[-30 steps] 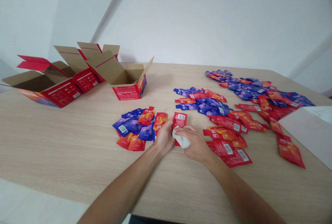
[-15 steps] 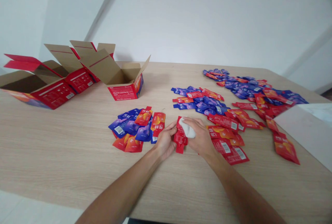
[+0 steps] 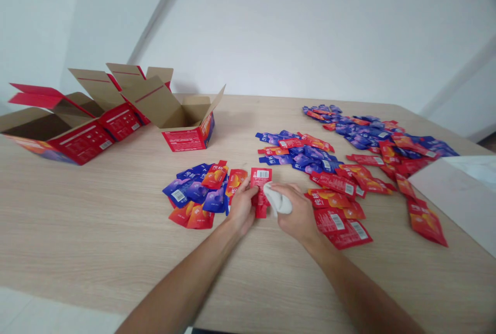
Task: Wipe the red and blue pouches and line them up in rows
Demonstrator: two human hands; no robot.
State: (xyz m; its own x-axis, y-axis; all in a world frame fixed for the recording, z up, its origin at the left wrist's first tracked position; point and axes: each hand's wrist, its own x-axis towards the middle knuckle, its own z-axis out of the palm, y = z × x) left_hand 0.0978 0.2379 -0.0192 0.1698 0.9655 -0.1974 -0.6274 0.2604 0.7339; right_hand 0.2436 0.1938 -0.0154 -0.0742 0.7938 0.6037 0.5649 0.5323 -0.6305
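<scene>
A red pouch (image 3: 261, 175) with a white barcode label is pinched in my left hand (image 3: 243, 207), its spout end pointing toward me. My right hand (image 3: 297, 212) is closed round a white cloth (image 3: 279, 202), which lies against or just beside the pouch's right edge; I cannot tell whether they touch. Left of my left hand rests a small pile of blue and red-orange pouches (image 3: 197, 189). To the right of my right hand, more red pouches (image 3: 335, 215) overlap on the table.
Open red cardboard boxes (image 3: 185, 139) stand at the left and back left with flaps raised. Blue and red pouches (image 3: 310, 153) spread over the right half of the wooden table (image 3: 116, 241). A white panel-like object (image 3: 461, 194) sits at the right edge.
The red pouch has shifted slightly left with my left hand, and its barcode now shows. The cloth in my right hand has moved from over the pouch to its right edge.
</scene>
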